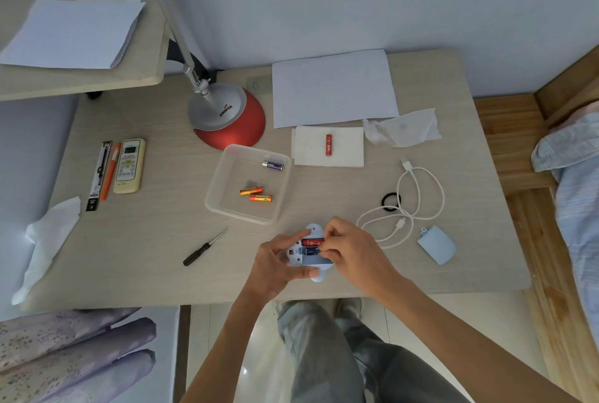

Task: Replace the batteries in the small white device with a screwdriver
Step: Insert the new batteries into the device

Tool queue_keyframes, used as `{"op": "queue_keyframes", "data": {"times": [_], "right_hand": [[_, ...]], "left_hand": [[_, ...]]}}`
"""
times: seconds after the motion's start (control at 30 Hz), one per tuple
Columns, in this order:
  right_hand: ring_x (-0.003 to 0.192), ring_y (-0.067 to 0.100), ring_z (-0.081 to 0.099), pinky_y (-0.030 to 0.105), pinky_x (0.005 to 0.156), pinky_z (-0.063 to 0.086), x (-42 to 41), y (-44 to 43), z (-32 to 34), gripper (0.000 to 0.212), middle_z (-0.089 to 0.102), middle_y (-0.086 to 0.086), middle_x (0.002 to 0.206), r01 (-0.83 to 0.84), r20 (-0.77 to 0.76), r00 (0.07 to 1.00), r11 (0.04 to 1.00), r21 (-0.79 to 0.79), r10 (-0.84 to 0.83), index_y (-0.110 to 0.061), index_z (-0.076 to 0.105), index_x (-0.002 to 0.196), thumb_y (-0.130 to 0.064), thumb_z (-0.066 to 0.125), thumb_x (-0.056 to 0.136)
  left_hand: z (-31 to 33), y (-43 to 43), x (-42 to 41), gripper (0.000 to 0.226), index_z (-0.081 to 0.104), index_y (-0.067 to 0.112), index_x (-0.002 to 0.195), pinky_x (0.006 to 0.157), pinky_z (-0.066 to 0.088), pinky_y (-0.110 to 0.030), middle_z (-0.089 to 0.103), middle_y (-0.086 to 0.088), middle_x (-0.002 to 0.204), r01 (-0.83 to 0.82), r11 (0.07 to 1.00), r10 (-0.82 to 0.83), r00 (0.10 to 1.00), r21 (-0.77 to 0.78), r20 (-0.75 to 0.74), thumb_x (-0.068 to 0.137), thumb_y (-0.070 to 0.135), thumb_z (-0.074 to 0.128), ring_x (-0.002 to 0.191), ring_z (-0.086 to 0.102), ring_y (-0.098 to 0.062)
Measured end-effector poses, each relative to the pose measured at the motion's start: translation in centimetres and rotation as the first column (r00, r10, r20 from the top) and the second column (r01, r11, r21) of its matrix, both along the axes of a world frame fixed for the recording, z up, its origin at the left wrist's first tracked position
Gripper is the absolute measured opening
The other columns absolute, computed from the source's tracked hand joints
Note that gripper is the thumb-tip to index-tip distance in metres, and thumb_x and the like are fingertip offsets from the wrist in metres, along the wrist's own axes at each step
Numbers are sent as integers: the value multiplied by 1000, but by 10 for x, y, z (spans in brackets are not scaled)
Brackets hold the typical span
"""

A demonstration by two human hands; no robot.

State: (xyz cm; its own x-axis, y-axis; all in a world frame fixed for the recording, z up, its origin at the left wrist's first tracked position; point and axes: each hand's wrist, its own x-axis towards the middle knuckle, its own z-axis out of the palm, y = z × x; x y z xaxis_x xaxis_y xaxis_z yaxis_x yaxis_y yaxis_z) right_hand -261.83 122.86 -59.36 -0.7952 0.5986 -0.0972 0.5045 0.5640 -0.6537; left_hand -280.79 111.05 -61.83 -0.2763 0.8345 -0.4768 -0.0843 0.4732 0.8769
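The small white device lies near the table's front edge with its battery bay open. A red battery and a blue battery sit in the bay; the third slot below them looks empty. My left hand grips the device's left side. My right hand has its fingertips on the batteries' right ends. The black screwdriver lies on the table to the left, untouched. Another red battery rests on a white tissue. A clear tray holds two orange batteries and a blue one.
A red lamp base stands behind the tray. A remote and pens lie at the left, a white cable, black ring and pale blue cover at the right. Paper lies at the back.
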Motion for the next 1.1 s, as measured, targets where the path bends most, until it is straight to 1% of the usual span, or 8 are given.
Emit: {"op": "queue_keyframes", "data": {"times": [0.13, 0.37, 0.53, 0.7, 0.77, 0.9, 1.0, 1.1], "right_hand": [[81, 10, 59, 35, 70, 56, -3, 0, -4, 7, 60, -7, 94, 35, -17, 999, 998, -42, -36, -15, 82, 88, -12, 79, 94], [86, 14, 67, 40, 79, 60, -9, 3, -1, 5, 69, -8, 93, 20, -11, 1000, 998, -67, -21, -15, 86, 87, -14, 83, 91], [84, 13, 68, 39, 77, 61, -9, 2, -5, 4, 69, -9, 92, 34, -19, 999, 998, -59, -36, -15, 85, 86, -14, 84, 90], [83, 12, 66, 40, 77, 60, -8, 2, -1, 5, 69, -8, 95, 13, 11, 1000, 997, -72, -12, -17, 85, 92, -18, 81, 94], [79, 10, 66, 36, 74, 59, -9, 10, 9, 7, 70, -7, 92, 69, -13, 997, 990, -125, -71, -17, 86, 98, -23, 83, 94], [74, 3, 67, 25, 77, 58, -17, 51, 23, 19, 74, -8, 90, 328, -109, 931, 930, -165, -347, -16, 82, 112, -19, 85, 94], [75, 5, 67, 32, 87, 58, -35, 99, 18, 37, 74, -6, 93, 431, -77, 891, 887, -167, -447, -15, 74, 132, -20, 83, 96], [93, 20, 70, 37, 96, 56, -58, 142, 11, 47, 74, 2, 99, 463, -21, 884, 879, -114, -468, -13, 65, 143, -27, 78, 99]], "left_hand": [[-1, -2, 1, 78, 75, 22, 130, 94, 63, -34, 69, -13, 125, 11, 1000, -11, 1000, 16, -4, 60, 0, 101, 113, 71, -24], [-2, -1, 0, 76, 75, 24, 130, 97, 63, -40, 68, -12, 123, 20, 1000, -20, 1000, 19, -9, 62, 2, 101, 113, 70, -28], [-2, -1, 1, 76, 75, 28, 129, 96, 63, -37, 67, -13, 124, 16, 1000, -16, 1000, 12, 1, 62, 3, 101, 115, 69, -29], [-2, -2, 0, 80, 75, 27, 132, 97, 63, -41, 69, -11, 125, 18, 1000, -18, 1000, 11, -2, 58, 16, 103, 116, 69, -28], [-1, -2, -1, 80, 75, 26, 131, 96, 64, -39, 70, -10, 123, 6, 1000, -6, 1000, 16, 5, 56, 18, 103, 115, 70, -25], [-3, -3, -1, 79, 77, 22, 128, 96, 63, -36, 69, -16, 122, -6, 1000, 5, 999, 27, 51, 54, 11, 103, 115, 71, -25], [-3, -3, -1, 79, 77, 22, 129, 97, 63, -36, 69, -16, 122, -3, 999, 2, 999, 34, 48, 56, 13, 104, 115, 71, -25], [-2, -3, -1, 79, 77, 24, 129, 97, 63, -37, 69, -15, 124, 2, 1000, -3, 999, 31, 51, 56, 15, 105, 117, 71, -24]]}}
